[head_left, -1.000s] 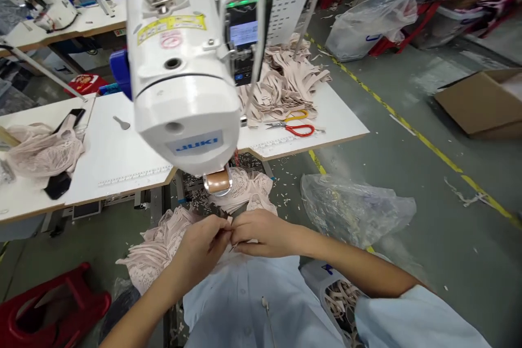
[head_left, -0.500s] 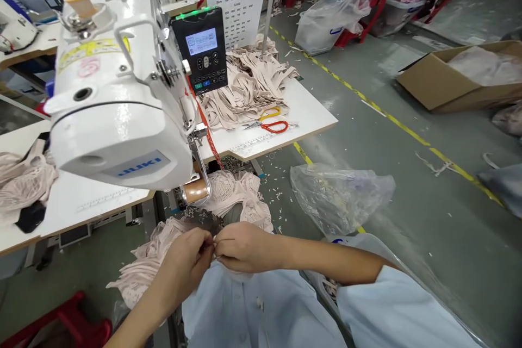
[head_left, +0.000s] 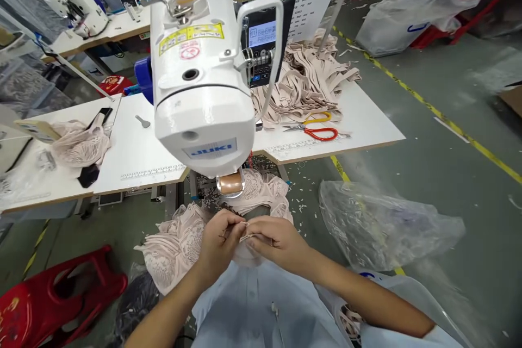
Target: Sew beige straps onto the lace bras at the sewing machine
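- While the machine (head_left: pixel 204 92) head blocks the needle area, fingers bury most of the strap (head_left: pixel 247 237); only a short pale piece shows.
- White table (head_left: pixel 134 157) behind, scissors (head_left: pixel 322 132) and a strap pile (head_left: pixel 305 81) on it; grey floor (head_left: pixel 428 136), bag (head_left: pixel 383 223) right, red stool (head_left: pixel 61 293) left.
- Both pinching it: left hand (head_left: pixel 220 239) and right hand (head_left: pixel 279 242) grip the strap over the lap, below the machine; it runs roughly side to side between them.

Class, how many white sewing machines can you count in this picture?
2. The near sewing machine stands straight ahead; the far sewing machine sits on another table, upper left. More may be hidden.
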`<state>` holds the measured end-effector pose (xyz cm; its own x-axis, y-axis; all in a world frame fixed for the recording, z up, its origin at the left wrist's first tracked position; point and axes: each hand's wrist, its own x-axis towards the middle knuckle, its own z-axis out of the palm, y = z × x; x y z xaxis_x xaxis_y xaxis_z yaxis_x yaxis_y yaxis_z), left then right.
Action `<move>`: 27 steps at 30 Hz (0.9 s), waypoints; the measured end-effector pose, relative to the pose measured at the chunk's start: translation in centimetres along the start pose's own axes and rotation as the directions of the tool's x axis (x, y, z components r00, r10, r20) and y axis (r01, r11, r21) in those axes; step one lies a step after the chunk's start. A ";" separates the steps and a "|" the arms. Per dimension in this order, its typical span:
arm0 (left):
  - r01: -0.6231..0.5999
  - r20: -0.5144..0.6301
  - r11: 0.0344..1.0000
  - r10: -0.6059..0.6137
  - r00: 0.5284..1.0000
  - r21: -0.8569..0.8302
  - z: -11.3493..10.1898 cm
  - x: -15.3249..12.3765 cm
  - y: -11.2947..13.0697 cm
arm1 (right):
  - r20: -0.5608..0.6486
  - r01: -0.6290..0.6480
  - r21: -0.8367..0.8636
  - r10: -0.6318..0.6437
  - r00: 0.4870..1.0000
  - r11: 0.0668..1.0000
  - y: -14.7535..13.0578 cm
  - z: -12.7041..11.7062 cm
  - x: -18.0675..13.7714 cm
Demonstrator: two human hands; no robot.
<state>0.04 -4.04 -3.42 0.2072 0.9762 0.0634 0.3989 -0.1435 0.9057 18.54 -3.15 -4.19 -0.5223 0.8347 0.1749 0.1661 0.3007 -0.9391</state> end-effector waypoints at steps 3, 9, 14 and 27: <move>-0.111 0.005 0.985 0.111 0.994 0.132 -0.5 0.1 -0.4 | 0.021 -0.014 0.006 0.014 1.000 1.000 -0.5 -0.2 0.2; -0.231 -0.001 0.966 0.233 0.972 0.118 -0.6 0.5 -0.3 | -0.073 -0.113 0.140 0.124 0.990 0.984 -0.6 -0.1 0.4; -0.182 0.003 0.979 0.183 0.983 0.094 -0.9 0.8 0.4 | -0.098 -0.154 0.133 0.168 0.981 0.979 -0.3 -0.8 0.6; -0.340 0.018 0.918 0.344 0.939 0.206 -2.3 0.8 2.5 | 0.120 -0.207 -0.127 0.223 0.967 0.970 -2.3 -4.0 3.0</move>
<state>-0.84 -3.26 -0.11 0.3477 0.8644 0.3632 0.4800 -0.4969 0.7229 19.95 0.47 -0.34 -0.5690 0.8188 -0.0754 0.3753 0.1770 -0.9098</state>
